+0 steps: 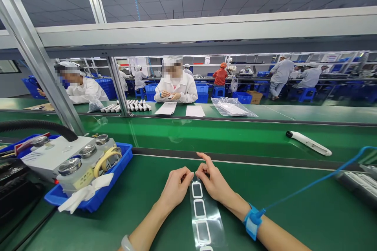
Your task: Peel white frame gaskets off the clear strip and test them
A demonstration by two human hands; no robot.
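Head cam is looking down a green conveyor bench, and both hands are working close together at the far end of a clear film strip (200, 208) printed with white-edged rounded rectangles. The left hand (176, 188) is curled inward, and the right hand (213, 182) is closing in from the other side, with its right index finger (204, 158) sticking out past the strip's end. They look like they're pinching the strip between them, but the fingers are hiding the contact, so I can't tell for sure. The strip is lying flat on the bench and running from the hands back toward the person, its long axis almost straight front to back with a slight lean, and the right hand is sitting a bit nearer to it than the left. A blue wrist strap (251, 219) is circling the right wrist, with its blue grounding cord (312, 178) trailing off to the right. Over on the left, a blue tray (119, 168) is holding a grey dispenser box (69, 166) with round metal caps, a roll of yellow tape (107, 160), and a white cloth (85, 194). A white pen-shaped tool (308, 143) is lying on the far belt, while a co-worker (175, 86) in a white coat is sitting across the line, working with their own hands.
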